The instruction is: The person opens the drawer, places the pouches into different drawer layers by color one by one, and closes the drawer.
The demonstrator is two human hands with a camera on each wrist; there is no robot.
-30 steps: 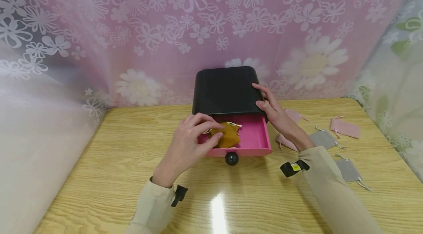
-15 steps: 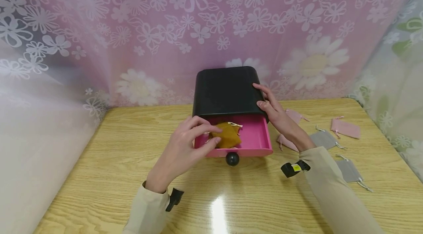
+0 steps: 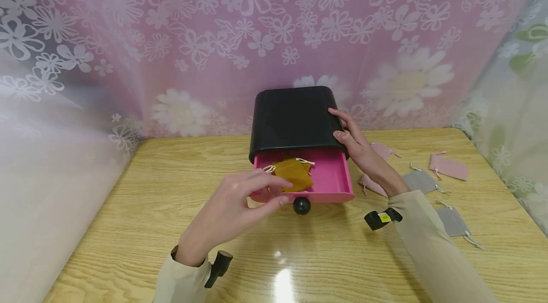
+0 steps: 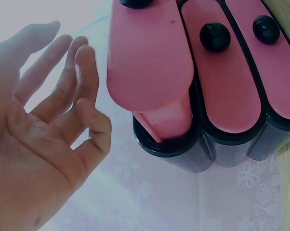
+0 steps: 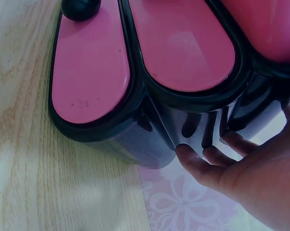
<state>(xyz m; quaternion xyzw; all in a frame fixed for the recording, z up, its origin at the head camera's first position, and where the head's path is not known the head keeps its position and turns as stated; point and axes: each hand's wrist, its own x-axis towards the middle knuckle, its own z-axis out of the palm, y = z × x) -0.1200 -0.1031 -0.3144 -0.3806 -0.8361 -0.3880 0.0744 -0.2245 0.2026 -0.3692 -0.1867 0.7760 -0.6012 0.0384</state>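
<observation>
A black drawer unit stands against the curtain, its top pink drawer pulled out by a round black knob. Mustard drawstring pouches with cream cords lie inside the drawer's left part, apparently overlapping. My left hand hovers at the drawer's front left corner with relaxed fingers and holds nothing; the left wrist view shows its bare palm beside the pulled-out drawer. My right hand rests against the unit's right side, its fingertips touching the black wall in the right wrist view.
Right of the unit, several drawstring pouches lie on the wooden table: pink ones, partly behind my right arm, and grey ones. Two closed pink drawers sit below the pulled-out one. A floral curtain hangs behind.
My left hand has drawn back from the mustard pouches toward the drawer's front left corner, leaving them in the drawer. My right hand stays on the unit's side.
</observation>
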